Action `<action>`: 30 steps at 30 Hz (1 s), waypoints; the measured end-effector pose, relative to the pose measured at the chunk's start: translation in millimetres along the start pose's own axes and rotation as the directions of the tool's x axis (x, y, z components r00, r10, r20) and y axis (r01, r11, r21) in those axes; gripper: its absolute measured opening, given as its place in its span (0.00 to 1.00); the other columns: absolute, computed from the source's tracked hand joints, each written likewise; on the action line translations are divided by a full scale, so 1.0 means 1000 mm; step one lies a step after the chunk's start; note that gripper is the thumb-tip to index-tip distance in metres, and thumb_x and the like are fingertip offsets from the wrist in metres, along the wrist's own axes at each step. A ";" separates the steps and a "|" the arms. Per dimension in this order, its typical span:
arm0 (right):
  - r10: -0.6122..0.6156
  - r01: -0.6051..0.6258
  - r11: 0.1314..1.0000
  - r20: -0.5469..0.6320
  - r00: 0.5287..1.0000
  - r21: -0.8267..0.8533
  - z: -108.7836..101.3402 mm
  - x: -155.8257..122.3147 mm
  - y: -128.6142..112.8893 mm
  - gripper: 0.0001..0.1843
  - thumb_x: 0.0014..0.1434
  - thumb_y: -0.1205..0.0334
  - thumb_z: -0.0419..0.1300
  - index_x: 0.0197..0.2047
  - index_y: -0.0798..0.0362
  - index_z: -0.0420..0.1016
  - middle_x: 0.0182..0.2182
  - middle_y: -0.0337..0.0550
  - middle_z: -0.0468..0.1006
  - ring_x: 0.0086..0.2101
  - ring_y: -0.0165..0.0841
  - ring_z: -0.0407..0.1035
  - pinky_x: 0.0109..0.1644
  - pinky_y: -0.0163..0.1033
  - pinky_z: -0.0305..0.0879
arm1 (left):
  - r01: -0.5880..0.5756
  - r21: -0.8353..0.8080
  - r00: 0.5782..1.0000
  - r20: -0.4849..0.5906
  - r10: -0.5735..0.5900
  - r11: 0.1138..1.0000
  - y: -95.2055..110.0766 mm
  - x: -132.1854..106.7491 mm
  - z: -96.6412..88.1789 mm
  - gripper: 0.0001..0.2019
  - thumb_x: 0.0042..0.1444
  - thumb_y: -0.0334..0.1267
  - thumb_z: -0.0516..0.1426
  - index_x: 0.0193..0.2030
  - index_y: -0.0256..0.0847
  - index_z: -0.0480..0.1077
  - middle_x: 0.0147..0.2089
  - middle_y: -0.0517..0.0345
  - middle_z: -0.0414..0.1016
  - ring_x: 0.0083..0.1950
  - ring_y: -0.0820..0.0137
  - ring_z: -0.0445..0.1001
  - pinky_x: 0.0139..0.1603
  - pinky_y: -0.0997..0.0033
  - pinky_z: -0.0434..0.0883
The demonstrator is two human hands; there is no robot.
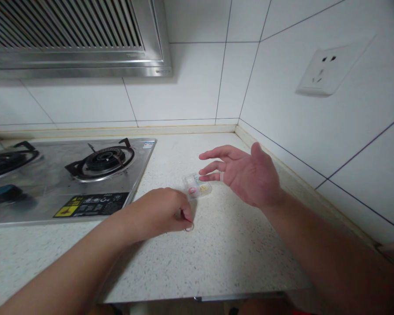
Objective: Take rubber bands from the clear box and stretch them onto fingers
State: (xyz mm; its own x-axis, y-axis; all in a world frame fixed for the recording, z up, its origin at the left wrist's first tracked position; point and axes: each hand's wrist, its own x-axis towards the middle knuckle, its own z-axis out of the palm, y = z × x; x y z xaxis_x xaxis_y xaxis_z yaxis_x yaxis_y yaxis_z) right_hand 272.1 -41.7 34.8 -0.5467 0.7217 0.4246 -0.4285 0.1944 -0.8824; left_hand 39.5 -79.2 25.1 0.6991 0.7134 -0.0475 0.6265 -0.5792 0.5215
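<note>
My left hand [162, 212] rests on the speckled countertop [216, 249] with its fingers pinched on a small ring [189, 227] that touches the surface. My right hand [246, 175] hovers open above the counter, palm turned left, fingers spread, with a pale ring on one finger. Just beyond its fingertips lies a small clear plastic box [197, 186] with little coloured rings inside, pink and yellow among them. The box sits between the two hands.
A steel gas hob [68, 175] with two burners fills the left of the counter. A range hood [75, 39] hangs above it. White tiled walls meet in the corner, with a socket [328, 70] on the right wall. The counter's front edge runs close below.
</note>
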 end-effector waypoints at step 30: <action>-0.082 0.076 0.990 0.050 0.995 0.116 0.015 -0.002 0.000 0.35 0.68 0.32 0.43 0.50 0.53 0.76 0.54 0.54 0.73 0.47 0.45 0.72 0.54 0.60 0.68 | -0.089 -0.629 0.840 -0.464 -0.281 0.773 0.005 0.019 0.013 0.10 0.65 0.41 0.56 0.45 0.38 0.76 0.30 0.59 0.74 0.28 0.72 0.68 0.26 0.75 0.64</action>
State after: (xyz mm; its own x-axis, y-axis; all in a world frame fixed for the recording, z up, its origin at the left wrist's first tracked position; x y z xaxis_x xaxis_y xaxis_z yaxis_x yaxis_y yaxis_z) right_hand 262.2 -52.8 36.6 -0.5446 0.6694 0.5054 -0.5496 0.1703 -0.8179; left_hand 60.2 -73.7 15.1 0.2521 0.9450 0.2086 0.2054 -0.2629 0.9427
